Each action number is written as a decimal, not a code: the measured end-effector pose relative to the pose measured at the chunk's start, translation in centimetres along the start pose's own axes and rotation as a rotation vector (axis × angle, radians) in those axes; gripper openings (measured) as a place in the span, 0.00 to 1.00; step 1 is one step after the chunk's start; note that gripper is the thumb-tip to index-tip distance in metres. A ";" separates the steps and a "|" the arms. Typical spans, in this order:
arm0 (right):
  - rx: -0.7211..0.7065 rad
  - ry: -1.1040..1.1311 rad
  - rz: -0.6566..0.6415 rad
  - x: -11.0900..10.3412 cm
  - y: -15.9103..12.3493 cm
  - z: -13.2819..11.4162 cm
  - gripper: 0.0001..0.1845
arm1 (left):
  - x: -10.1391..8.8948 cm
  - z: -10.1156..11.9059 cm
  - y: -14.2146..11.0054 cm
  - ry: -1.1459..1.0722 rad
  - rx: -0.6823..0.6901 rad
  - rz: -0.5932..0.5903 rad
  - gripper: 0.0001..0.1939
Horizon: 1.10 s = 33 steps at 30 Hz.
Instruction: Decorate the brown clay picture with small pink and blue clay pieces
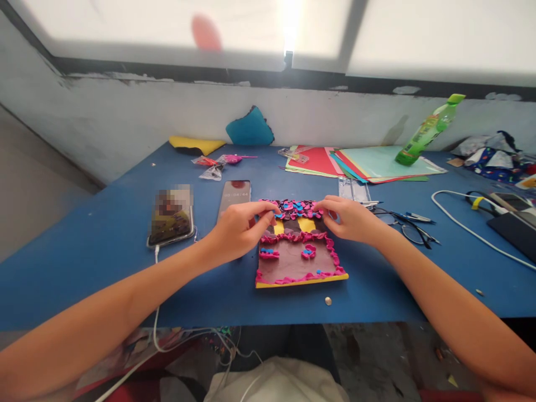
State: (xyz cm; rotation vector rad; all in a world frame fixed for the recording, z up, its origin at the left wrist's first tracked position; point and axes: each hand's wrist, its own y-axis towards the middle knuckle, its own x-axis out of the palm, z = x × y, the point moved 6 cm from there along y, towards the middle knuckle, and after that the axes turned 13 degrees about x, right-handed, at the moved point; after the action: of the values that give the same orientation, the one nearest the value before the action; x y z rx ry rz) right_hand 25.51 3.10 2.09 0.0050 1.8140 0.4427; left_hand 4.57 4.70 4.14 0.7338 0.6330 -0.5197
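Observation:
A small panel (pixel 288 265) lies on the table, with a brownish middle, pink ruffled trim that looks like modelling clay, and a yellow front edge. Along its far end runs a dense cluster of pink, blue and dark petal-like bits (pixel 298 207); two yellow patches (pixel 306 225) show below it. My left hand (pixel 247 223) is closed in a pinch at the cluster's left end, its fingertips by a blue bit; what they hold is too small to tell. On the opposite side my right hand (pixel 349 218) has thumb and fingers closed around the panel's far right edge.
Left of the panel lie two phones, one (pixel 171 215) on a white cable, the other (pixel 234 195) showing a timer. Coloured sheets (pixel 377 162) and a green bottle (pixel 431 131) stand behind. Eyeglasses (pixel 412 231) and pens lie right. A small round bit (pixel 328 301) sits near the front edge.

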 end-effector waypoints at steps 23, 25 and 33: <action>-0.409 0.405 0.317 -1.3 -3.1 -8.3 0.08 | 3.3 0.8 -0.6 -0.573 -0.108 -0.159 0.10; -0.387 0.399 0.286 -1.3 -3.1 -8.4 0.07 | 3.3 1.0 -0.6 -0.599 -0.098 -0.163 0.11; -0.139 0.316 0.272 -1.5 -1.9 -5.3 0.11 | 1.8 -0.1 0.2 -0.489 -0.119 -0.054 0.15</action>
State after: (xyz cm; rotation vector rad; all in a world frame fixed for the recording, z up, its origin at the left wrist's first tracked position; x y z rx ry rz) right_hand 21.42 -0.59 4.11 0.0905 2.0981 0.7983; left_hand 5.91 4.48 2.96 0.4527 0.2243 -0.6768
